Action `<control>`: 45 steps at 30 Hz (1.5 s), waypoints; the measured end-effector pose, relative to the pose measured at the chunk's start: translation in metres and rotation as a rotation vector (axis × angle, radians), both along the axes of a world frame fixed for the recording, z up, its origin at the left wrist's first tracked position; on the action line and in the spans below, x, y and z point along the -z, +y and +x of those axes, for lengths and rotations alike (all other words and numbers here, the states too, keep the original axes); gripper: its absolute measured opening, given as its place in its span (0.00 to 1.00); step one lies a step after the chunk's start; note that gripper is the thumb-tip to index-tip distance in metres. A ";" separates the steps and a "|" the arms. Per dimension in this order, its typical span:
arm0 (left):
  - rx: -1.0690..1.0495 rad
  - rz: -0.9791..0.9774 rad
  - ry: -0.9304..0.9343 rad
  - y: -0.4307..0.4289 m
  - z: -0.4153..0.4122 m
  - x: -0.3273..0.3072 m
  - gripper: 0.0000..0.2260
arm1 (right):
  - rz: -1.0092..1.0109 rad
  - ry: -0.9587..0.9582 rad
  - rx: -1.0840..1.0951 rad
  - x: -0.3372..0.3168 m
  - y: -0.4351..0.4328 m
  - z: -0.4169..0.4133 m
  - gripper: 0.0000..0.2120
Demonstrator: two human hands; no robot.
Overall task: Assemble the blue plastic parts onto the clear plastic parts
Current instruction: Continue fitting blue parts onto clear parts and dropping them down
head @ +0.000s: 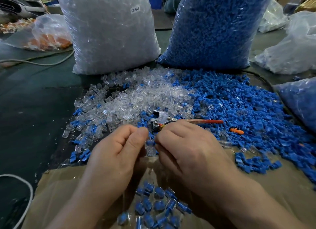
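My left hand (118,150) and my right hand (186,148) meet at the middle of the view over a cardboard box. Between their fingertips they pinch a small clear plastic part (150,151) with a blue part (150,142) at its top. A heap of loose clear parts (136,98) lies just beyond the hands. A wider heap of loose blue parts (242,109) spreads to the right. Below my wrists, several joined blue-and-clear pieces (153,206) lie inside the box.
The cardboard box (282,186) is nearest me. A metal tool with a red handle (171,121) lies on the heap behind my right hand. A big bag of clear parts (109,30) and one of blue parts (217,27) stand at the back. A white cable (25,186) curves at left.
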State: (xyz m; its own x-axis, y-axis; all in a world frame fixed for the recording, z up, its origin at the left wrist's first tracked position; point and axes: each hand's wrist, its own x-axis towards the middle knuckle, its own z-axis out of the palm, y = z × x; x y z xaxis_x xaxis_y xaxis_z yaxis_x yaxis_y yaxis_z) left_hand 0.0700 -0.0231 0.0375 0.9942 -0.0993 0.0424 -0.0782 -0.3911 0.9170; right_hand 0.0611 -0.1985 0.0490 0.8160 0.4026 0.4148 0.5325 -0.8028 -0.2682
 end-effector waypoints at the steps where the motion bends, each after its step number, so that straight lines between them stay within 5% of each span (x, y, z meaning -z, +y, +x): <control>1: 0.036 0.034 0.041 0.001 0.000 -0.002 0.22 | 0.008 0.029 -0.013 -0.001 0.002 -0.002 0.12; 5: 0.125 -0.022 0.059 0.004 -0.001 -0.005 0.22 | 0.203 0.263 0.086 -0.005 0.012 -0.010 0.13; 9: 0.241 -0.046 -0.171 0.007 -0.002 -0.005 0.15 | 1.036 1.043 0.137 -0.016 0.016 -0.013 0.09; 11: 0.320 -0.029 -0.186 0.009 -0.003 -0.006 0.16 | 1.053 1.214 0.107 -0.022 0.007 -0.014 0.08; 16: 0.330 0.213 -0.137 0.032 0.003 -0.013 0.11 | 0.133 0.682 0.253 -0.020 -0.011 -0.012 0.17; 19: 0.348 0.425 -0.041 0.040 0.007 -0.012 0.04 | -0.206 0.578 0.302 -0.018 -0.013 -0.013 0.16; 26: 0.561 0.640 0.063 0.034 0.008 -0.012 0.20 | -0.270 0.431 0.324 0.000 0.000 -0.008 0.22; 31: 0.199 0.679 -0.168 0.024 0.012 0.004 0.14 | -0.245 0.290 0.307 0.015 0.011 0.003 0.20; 34: 0.198 0.727 -0.216 0.015 0.012 0.014 0.18 | -0.254 0.256 0.266 0.019 0.013 0.007 0.16; 45: 0.211 0.646 -0.306 0.003 0.011 0.015 0.07 | -0.207 0.291 0.212 0.020 0.007 0.008 0.09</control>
State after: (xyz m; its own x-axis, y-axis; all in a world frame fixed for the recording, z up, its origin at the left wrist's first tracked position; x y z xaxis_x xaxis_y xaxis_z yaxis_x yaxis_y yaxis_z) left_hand 0.0812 -0.0197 0.0220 0.9041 -0.3861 0.1831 -0.4267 -0.7930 0.4348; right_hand 0.0693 -0.1917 0.0287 0.9611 0.2637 0.0828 0.2753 -0.9394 -0.2042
